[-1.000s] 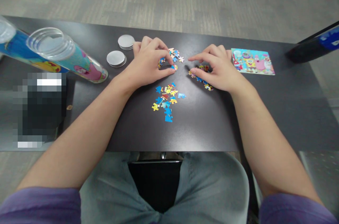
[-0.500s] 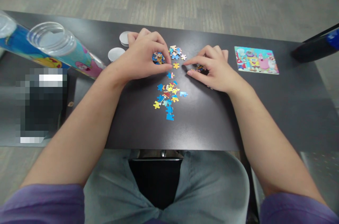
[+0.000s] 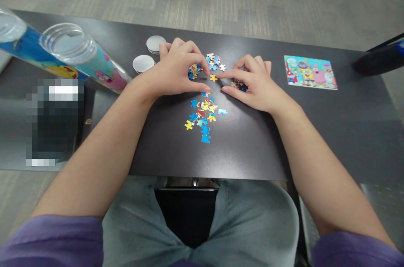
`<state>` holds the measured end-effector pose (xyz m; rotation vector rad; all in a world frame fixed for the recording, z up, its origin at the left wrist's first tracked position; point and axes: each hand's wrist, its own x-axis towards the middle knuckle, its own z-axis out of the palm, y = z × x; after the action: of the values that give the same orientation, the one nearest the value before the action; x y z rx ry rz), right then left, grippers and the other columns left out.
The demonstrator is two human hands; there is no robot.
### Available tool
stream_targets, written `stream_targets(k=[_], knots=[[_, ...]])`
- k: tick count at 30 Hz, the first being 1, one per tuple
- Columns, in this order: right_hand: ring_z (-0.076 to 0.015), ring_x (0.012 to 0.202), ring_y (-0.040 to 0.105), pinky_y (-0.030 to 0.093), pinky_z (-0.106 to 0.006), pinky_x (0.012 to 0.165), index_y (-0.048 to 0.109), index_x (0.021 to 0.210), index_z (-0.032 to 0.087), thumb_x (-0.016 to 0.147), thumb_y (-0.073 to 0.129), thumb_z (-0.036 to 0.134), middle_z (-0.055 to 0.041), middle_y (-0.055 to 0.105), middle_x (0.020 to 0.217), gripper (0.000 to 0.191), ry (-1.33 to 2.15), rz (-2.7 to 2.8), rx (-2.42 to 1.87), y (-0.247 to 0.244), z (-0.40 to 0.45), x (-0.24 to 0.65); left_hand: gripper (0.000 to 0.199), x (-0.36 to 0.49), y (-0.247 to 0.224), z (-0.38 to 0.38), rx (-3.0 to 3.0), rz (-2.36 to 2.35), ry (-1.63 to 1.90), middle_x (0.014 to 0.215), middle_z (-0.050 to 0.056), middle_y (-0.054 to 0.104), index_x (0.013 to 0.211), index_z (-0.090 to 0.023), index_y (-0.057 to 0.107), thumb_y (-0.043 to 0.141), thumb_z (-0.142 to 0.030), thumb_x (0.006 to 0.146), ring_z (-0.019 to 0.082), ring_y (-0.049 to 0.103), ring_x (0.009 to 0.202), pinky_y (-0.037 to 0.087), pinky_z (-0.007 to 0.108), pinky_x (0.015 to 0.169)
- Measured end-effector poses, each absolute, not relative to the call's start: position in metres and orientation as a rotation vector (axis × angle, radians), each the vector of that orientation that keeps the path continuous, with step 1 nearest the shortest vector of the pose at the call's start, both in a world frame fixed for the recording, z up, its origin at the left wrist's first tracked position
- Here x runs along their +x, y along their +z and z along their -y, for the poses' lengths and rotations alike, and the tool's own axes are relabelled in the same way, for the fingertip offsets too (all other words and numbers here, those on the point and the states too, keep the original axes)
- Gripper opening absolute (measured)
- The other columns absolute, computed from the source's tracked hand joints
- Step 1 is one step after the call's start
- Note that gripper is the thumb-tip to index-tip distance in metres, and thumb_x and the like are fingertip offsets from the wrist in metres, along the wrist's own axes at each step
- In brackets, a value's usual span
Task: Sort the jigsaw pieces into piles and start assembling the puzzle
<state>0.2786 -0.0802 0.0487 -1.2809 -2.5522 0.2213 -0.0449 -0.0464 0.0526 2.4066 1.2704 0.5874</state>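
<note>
My left hand point(image 3: 183, 67) hovers over the table with thumb and index finger apart and nothing between them. Its fingertips are close to a yellow puzzle piece point(image 3: 213, 78). My right hand point(image 3: 252, 81) is open too, its index fingertip at that piece's right side. Under the left palm lies a heap of puzzle pieces point(image 3: 195, 71), partly hidden. More dark puzzle pieces point(image 3: 239, 85) show between the right thumb and index finger. Behind the yellow piece is a cluster of pale and blue puzzle pieces point(image 3: 213, 61). Several blue, yellow and red puzzle pieces point(image 3: 205, 107) lie scattered nearer to me.
Two clear-lidded cartoon tubes point(image 3: 71, 46) stand at the left. White round discs point(image 3: 143, 63) lie beside the left hand. A cartoon picture card point(image 3: 311, 73) is at the right, with a dark cylindrical object point(image 3: 369, 62) beyond it. A pixelated dark object lies at the left.
My left thumb and index finger have spread apart, the thumb coming nearer to me. My right index finger has come up to the yellow piece. The whole view has shifted slightly.
</note>
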Motion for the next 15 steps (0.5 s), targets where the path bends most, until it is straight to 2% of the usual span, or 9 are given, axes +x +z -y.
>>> stream_targets(k=[5,11,15], knots=[[-0.0517,0.144,0.071,0.049,-0.080,0.124,0.087,0.170,0.047,0.132,0.063,0.066,-0.0171,0.079,0.152,0.048,0.267,2.560,-1.282,0.0501,0.0810,0.2777,0.030,-0.0454,0.0509,0.0449,2.376,-1.310,0.629,0.147,0.008,0.087,0.114,-0.046,0.098,0.102,-0.069,0.096,0.051,0.065,0.153,0.051,0.073,0.128],[-0.0539,0.143,0.070,0.051,-0.083,0.123,0.085,0.173,0.047,0.130,0.068,0.063,-0.0176,0.080,0.153,0.049,0.255,2.560,-1.304,0.0505,0.0806,0.2770,0.054,-0.0475,0.0524,0.0459,2.437,-1.264,0.550,0.154,0.007,0.085,0.125,-0.048,0.098,0.114,-0.074,0.081,0.052,0.066,0.152,0.049,0.075,0.132],[-0.0535,0.143,0.070,0.051,-0.082,0.123,0.083,0.177,0.047,0.129,0.071,0.061,-0.0184,0.080,0.153,0.052,0.257,2.570,-1.298,0.0508,0.0806,0.2766,0.046,-0.0479,0.0526,0.0447,2.415,-1.258,0.594,0.154,0.007,0.087,0.130,-0.047,0.097,0.102,-0.075,0.094,0.051,0.065,0.154,0.047,0.075,0.133]])
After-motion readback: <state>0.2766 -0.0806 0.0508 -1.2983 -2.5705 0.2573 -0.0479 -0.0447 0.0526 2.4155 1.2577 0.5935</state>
